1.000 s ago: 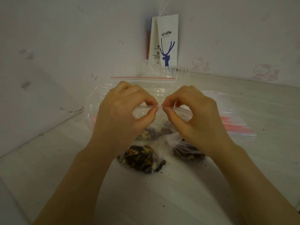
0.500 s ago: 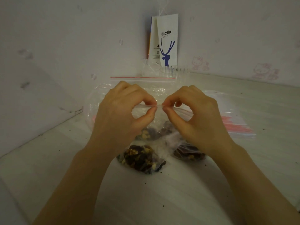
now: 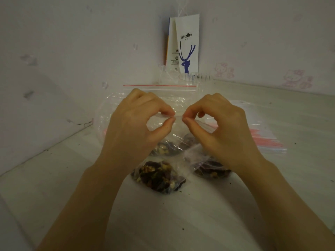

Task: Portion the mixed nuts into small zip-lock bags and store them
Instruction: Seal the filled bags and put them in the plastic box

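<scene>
Paper bag (image 3: 188,51): white, blue deer outline, orange side edge.
Large bag (image 3: 159,91) in front of it: clear, red seal line.
Small bag (image 3: 178,132): clear.
Stack of bags (image 3: 262,140), front-right of the paper bag: clear, pink-red strips.
Nuts (image 3: 157,175): brown, tan, dark purple.
Table (image 3: 163,223): whitish, dark specks.
Stickers (image 3: 223,70) right of the paper bag: pink.

Dim light, pale scuffed corner walls (image 3: 72,42) with faint pink cartoon stickers (image 3: 297,79), whitish wood-grain tabletop (image 3: 181,223).

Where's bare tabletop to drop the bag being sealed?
Free: pale tabletop nearside of the two filled small nut bags; left strip between wall and large clear zip-lock bag; far right behind the stack of empty red-striped bags. Crowded: centre, those bags plus the held small clear bag.
</scene>
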